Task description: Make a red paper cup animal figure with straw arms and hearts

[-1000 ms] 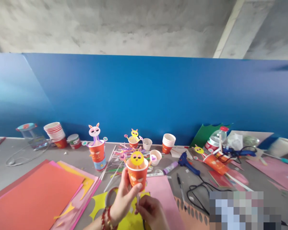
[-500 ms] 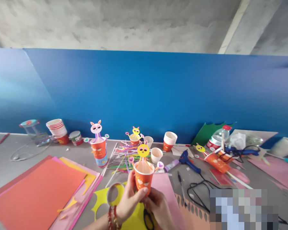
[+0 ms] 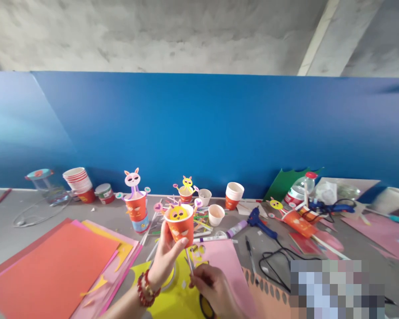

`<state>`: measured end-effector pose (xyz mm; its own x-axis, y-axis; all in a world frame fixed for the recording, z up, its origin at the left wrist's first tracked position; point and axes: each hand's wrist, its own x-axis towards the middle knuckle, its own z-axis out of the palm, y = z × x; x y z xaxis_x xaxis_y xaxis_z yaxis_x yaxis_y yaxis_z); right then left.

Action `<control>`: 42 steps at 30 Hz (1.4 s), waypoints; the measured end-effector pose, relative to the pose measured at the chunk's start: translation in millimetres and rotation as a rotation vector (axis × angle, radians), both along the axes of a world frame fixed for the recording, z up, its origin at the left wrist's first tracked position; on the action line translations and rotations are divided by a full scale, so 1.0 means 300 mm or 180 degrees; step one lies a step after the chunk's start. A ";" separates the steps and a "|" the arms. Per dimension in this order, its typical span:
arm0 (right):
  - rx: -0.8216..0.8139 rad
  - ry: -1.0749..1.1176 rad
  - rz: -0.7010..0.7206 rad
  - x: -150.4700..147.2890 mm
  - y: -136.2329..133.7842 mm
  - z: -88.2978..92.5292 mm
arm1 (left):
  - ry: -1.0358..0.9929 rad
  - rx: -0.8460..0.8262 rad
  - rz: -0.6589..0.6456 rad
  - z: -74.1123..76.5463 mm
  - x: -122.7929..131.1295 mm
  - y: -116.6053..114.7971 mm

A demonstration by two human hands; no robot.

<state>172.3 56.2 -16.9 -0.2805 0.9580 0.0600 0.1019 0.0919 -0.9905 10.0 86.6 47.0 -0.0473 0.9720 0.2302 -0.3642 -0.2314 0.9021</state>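
Observation:
My left hand [image 3: 168, 259], with a red beaded bracelet at the wrist, is wrapped round an orange paper cup [image 3: 182, 231]. A yellow paper animal face [image 3: 179, 214] sits low in the cup's mouth, with pink and lilac heart discs at the sides of the rim. Under the cup, a thin pale stick [image 3: 189, 260] comes down from the base. My right hand [image 3: 213, 283] pinches its lower end. Below that hand lie scissors [image 3: 206, 308], partly hidden, on a cut yellow sheet [image 3: 173, 301].
Another cup figure [image 3: 136, 208] stands behind to the left, a smaller one [image 3: 186, 193] at the back. Coloured paper sheets [image 3: 60, 261] cover the left. To the right are a blue glue gun [image 3: 262, 223] with its black cord, a pen [image 3: 250, 252] and a tipped cup figure [image 3: 299, 225].
The cup has moved left with my left hand. The yellow face has dropped from above the rim into the cup's mouth. My right hand is lower, and the stick under the cup now shows.

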 end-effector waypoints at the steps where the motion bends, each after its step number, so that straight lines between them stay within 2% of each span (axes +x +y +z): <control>1: -0.0001 0.0074 -0.0026 0.001 0.000 0.000 | 0.0023 -0.0042 -0.0054 -0.024 0.012 -0.008; 5: -0.0018 0.0498 -0.0211 0.005 0.009 -0.019 | 0.0160 -0.0187 -0.0493 -0.125 0.072 -0.043; 9: -0.0023 0.0805 -0.0242 0.010 0.022 -0.056 | 0.0161 -0.0143 -0.0638 -0.163 0.102 -0.057; 14: -0.0095 0.0649 -0.0233 0.006 0.015 -0.054 | 0.0109 -0.0232 -0.0646 -0.127 0.081 -0.040; 20: -0.0179 0.0259 -0.0061 -0.016 0.001 -0.023 | -0.0001 -0.0019 -0.0246 -0.036 0.024 -0.004; 23: -0.0188 0.0239 -0.0035 -0.022 0.001 -0.019 | 0.0001 -0.0001 -0.0211 -0.018 0.012 0.002; 34: -0.0046 0.0478 -0.0353 0.010 0.009 -0.036 | 0.0146 -0.0236 -0.0680 -0.113 0.079 -0.040; 42: -0.0096 0.0449 -0.0310 0.012 0.011 -0.017 | -0.0003 -0.0347 -0.0772 -0.120 0.083 -0.036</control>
<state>175.8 59.6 -22.1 -0.1772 0.9821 0.0631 -0.0314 0.0584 -0.9978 35.1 75.9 10.9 0.1898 0.9740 0.1237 -0.3980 -0.0388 0.9166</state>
